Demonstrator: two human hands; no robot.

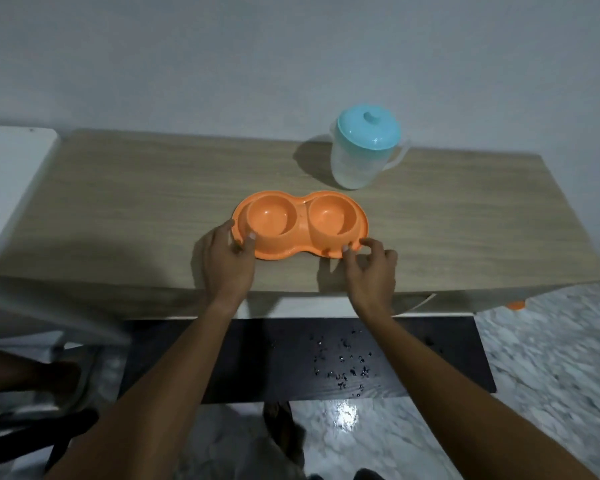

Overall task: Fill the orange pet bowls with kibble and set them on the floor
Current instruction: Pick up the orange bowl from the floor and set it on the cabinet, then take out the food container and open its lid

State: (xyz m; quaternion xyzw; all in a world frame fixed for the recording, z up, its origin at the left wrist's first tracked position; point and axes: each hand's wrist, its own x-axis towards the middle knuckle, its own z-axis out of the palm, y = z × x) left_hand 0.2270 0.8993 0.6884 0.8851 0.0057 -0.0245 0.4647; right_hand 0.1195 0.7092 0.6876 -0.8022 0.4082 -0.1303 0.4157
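An orange double pet bowl sits on the wooden tabletop, near its front edge. Both round cups look empty. My left hand grips the bowl's left rim, thumb on top of it. At the bowl's front right edge is my right hand, its fingertips touching the rim and its fingers loosely curled. Behind the bowl to the right stands a translucent jug with a teal lid; I cannot tell what it holds.
A dark lower shelf juts out below the tabletop, with several small dark bits scattered on it. A white surface adjoins the table's left end. Marble floor lies to the right and below. A small orange piece shows under the table's right corner.
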